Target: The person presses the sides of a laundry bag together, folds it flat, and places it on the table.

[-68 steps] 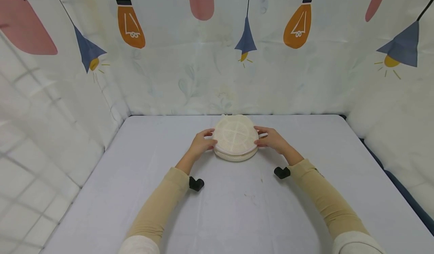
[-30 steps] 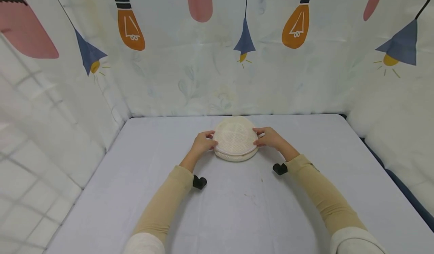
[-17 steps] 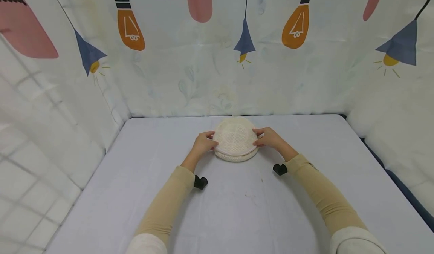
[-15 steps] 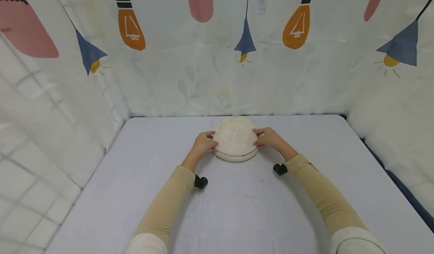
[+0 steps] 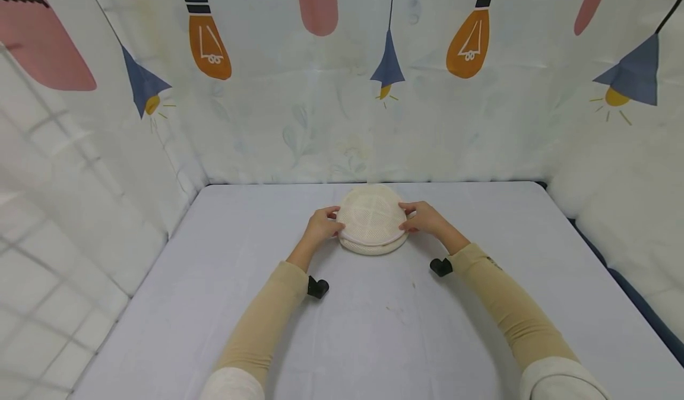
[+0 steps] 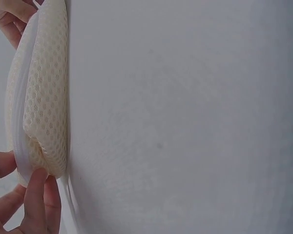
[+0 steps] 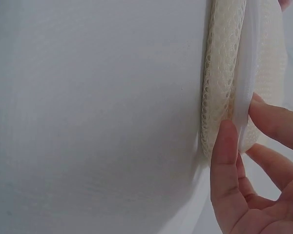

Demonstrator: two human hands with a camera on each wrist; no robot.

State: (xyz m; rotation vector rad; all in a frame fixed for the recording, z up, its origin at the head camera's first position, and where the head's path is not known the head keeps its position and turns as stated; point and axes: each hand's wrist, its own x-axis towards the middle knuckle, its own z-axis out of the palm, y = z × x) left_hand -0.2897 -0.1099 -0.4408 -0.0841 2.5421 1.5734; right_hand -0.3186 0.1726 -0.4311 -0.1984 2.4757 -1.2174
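Note:
A round, cream mesh laundry bag [image 5: 372, 215] rests near the far edge of the table, its domed top facing up. Its left side is gripped by my left hand [image 5: 320, 225], while my right hand [image 5: 424, 219] holds the opposite side. From the left wrist, the honeycomb mesh side [image 6: 46, 92] is visible, with the fingers [image 6: 35, 195] at the bag's rim and the thumb on the pale band around it. In the right wrist view a finger [image 7: 225, 146] presses the lower mesh layer, and the thumb [image 7: 271, 117] lies against the white band [image 7: 246, 73].
A white cloth covers the table [image 5: 374, 329]. Behind it hangs a pale curtain [image 5: 331, 109] printed with lamps and bulbs, which also encloses both sides. A black wrist device [image 5: 318, 288] sits under the left cuff, another black device [image 5: 441, 267] under the right.
Both hands keep their hold on the sides of the bag, which stays in place. The left forearm and its black device have shifted slightly right; the view has tilted a little.

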